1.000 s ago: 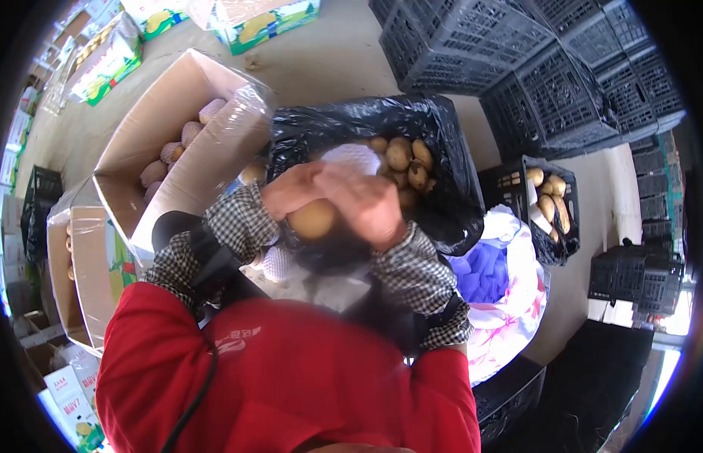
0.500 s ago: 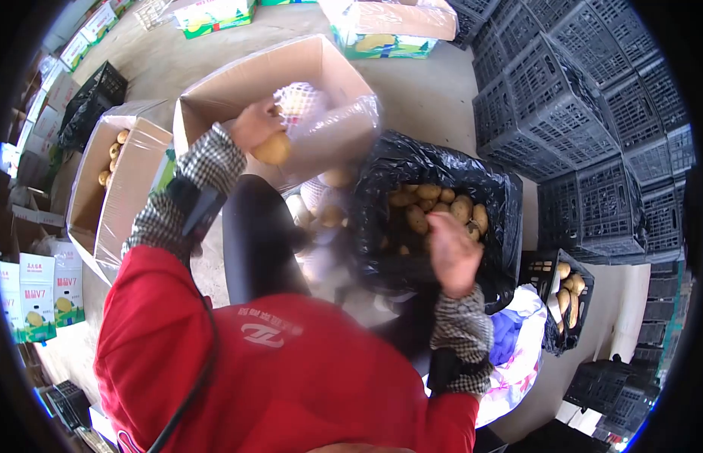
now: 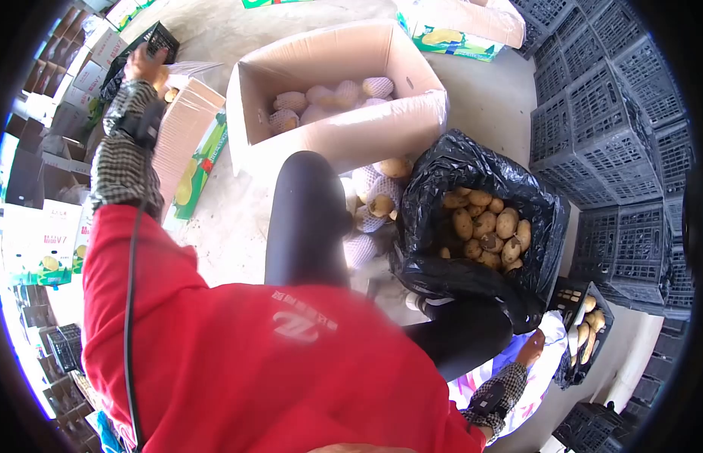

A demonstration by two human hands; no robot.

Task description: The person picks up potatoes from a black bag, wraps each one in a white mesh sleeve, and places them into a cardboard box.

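The left hand (image 3: 144, 64) is stretched far out over a side carton (image 3: 187, 124), fingers curled. A yellow fruit (image 3: 170, 94) lies just beneath it, though at this blurred edge I cannot tell whether the hand grips it or is merely close. The right hand (image 3: 531, 349) hangs low by a pale sack (image 3: 544, 377), and its grip cannot be made out either. More bare pieces, the pile (image 3: 484, 224), fill the black bag (image 3: 457, 162) between the knees, and netted ones (image 3: 333, 98) lie in the open box (image 3: 344, 140) ahead. Each piece looks firm, smooth and fairly weighty, probably easy to bruise, so it is best cupped around its widest part rather than pinched.
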